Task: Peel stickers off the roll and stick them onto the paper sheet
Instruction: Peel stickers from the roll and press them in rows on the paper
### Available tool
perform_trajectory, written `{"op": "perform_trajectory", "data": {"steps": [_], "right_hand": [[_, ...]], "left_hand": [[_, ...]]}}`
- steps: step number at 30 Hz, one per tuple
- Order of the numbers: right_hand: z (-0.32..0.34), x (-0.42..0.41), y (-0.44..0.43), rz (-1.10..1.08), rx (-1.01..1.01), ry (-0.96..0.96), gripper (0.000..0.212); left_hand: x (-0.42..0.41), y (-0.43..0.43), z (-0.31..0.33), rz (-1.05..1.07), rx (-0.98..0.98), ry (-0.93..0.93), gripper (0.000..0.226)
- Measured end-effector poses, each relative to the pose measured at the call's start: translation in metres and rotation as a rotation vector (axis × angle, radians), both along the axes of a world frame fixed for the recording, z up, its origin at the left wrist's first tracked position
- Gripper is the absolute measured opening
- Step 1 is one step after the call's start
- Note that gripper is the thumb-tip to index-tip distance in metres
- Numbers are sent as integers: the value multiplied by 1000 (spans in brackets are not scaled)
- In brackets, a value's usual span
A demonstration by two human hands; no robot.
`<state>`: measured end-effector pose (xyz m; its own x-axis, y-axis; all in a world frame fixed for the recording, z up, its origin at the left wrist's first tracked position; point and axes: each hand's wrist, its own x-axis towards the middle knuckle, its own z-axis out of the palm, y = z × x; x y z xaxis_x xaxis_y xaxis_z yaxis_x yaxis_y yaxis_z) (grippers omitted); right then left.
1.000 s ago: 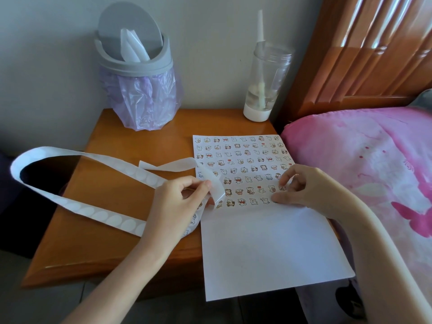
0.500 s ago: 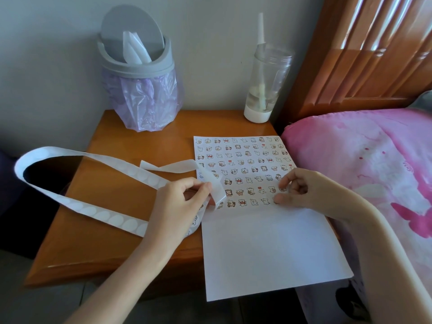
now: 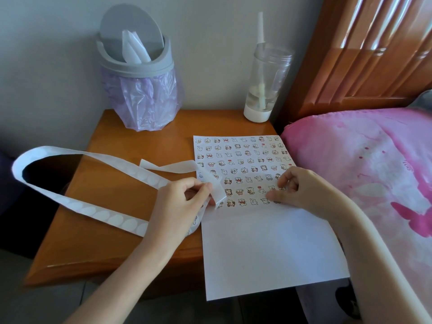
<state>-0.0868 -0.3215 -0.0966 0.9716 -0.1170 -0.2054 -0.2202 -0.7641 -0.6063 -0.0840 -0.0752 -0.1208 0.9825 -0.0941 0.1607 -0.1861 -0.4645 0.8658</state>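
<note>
My left hand is pinching the sticker strip, which loops off floppy to its left, and my right hand is curled with fingertips pressing the paper sheet just beneath it. Stickers look tiny and flimsy, so I'd grab by an edge, gently.

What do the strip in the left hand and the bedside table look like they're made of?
Strip: looks like glossy white release paper, limp and curling, with pale ovals where stickers have gone. Bedside table: apparently varnished orange-brown wood, shiny with a light glare; solid or veneer, I cannot tell.
</note>
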Motion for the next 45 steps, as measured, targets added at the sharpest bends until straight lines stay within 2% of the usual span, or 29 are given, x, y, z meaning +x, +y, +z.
{"op": "perform_trajectory", "data": {"steps": [5, 9, 11, 15, 20, 27, 32, 41, 45], "right_hand": [[1, -1, -3, 10, 59, -32, 16], [11, -5, 23, 61, 142, -315, 5], [18, -9, 47, 169, 251, -375, 1], [16, -12, 78, 299, 367, -369, 11], [18, -13, 80, 246, 515, -394, 18], [20, -14, 81, 189, 496, -414, 13], [19, -15, 82, 195, 480, -413, 16], [15, -12, 82, 226, 380, -437, 9], [12, -11, 81, 253, 282, -451, 17]], "left_hand": [[0, 1, 2, -2, -20, 10, 14], [0, 1, 10, -19, -188, 56, 15], [0, 2, 13, 1, -261, 80, 17], [1, 2, 17, 51, -347, 99, 18], [-2, -2, 22, 44, -410, 103, 19], [-9, -4, 29, -56, -529, 232, 29], [-8, -3, 27, -84, -448, 221, 14], [-8, -3, 23, -45, -373, 158, 13], [-8, -5, 21, -32, -370, 178, 12]]}}
